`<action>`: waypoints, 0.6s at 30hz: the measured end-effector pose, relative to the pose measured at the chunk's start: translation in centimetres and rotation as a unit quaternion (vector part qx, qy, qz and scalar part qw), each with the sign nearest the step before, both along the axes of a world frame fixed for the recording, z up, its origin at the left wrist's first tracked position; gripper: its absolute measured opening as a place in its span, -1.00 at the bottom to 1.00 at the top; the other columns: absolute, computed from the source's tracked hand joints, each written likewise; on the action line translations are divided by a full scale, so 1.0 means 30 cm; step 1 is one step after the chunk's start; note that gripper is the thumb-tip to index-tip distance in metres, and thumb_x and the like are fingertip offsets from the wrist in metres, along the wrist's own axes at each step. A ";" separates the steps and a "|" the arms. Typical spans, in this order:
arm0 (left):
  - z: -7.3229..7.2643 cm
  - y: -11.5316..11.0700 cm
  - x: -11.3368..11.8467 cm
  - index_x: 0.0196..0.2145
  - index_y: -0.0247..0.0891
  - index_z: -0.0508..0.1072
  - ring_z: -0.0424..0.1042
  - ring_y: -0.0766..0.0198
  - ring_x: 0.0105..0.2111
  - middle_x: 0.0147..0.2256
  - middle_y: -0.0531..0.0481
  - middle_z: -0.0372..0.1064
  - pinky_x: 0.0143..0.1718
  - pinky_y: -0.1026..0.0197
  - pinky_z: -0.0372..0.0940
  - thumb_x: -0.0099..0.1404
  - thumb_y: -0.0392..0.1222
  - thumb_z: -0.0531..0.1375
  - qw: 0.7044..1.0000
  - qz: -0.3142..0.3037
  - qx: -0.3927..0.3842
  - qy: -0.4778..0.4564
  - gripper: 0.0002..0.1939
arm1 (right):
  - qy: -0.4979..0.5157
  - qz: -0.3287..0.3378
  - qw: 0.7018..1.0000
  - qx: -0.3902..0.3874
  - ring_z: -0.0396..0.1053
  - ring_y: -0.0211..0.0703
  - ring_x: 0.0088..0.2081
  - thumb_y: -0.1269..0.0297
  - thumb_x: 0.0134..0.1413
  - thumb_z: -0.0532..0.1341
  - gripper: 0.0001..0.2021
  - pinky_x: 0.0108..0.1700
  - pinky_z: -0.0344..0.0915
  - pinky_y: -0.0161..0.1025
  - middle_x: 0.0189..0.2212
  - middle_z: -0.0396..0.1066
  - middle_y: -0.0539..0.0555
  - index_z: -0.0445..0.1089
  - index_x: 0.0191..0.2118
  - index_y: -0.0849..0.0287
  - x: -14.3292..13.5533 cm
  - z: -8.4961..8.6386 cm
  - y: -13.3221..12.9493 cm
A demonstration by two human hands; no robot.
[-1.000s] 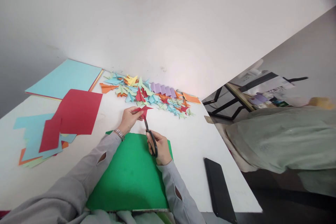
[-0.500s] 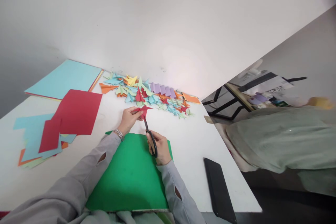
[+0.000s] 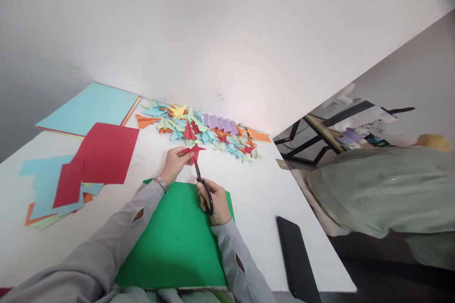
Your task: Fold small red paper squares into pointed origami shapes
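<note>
Pinched in the fingers of my left hand [image 3: 175, 163] is a small folded piece of red paper [image 3: 196, 151] with pointed tips. My right hand [image 3: 216, 201] grips black-handled scissors [image 3: 207, 196], whose blades reach up to the lower edge of the red paper. Whether the blades are parted there is too small to tell. Under my forearms lies a large green sheet [image 3: 177, 236] on the white table [image 3: 256, 199]. Just beyond my left hand spreads a heap of small folded paper shapes [image 3: 192, 125] in several colours.
Blue sheets [image 3: 94, 108] are stacked at the back left. Nearer lie a large red sheet [image 3: 110, 151] and overlapping paper offcuts [image 3: 46, 189]. A black phone-like slab [image 3: 297, 255] rests at the right edge. Another person's pale green clothing [image 3: 384, 189] shows beyond the table.
The view has shifted very slightly. My hands, the red paper and the scissors keep nearly the same places, with the scissors still at the paper's lower edge.
</note>
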State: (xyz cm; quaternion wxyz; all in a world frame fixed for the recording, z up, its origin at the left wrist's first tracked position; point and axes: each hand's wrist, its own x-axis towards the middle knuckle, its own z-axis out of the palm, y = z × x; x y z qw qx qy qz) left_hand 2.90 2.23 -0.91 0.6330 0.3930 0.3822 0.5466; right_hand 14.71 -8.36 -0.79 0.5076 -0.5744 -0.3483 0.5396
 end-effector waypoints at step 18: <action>0.021 -0.014 0.000 -0.51 -0.36 0.41 0.38 0.33 -0.62 -0.63 0.02 0.40 -0.53 0.24 0.36 -0.12 -0.13 0.38 0.999 -0.020 -0.028 0.000 -0.71 | -0.042 0.096 0.994 0.012 0.03 -0.43 -0.85 -0.21 -0.01 0.13 -0.39 -0.84 -0.11 -0.46 -0.73 0.34 -0.07 0.32 -0.08 0.30 -0.009 0.018 -0.021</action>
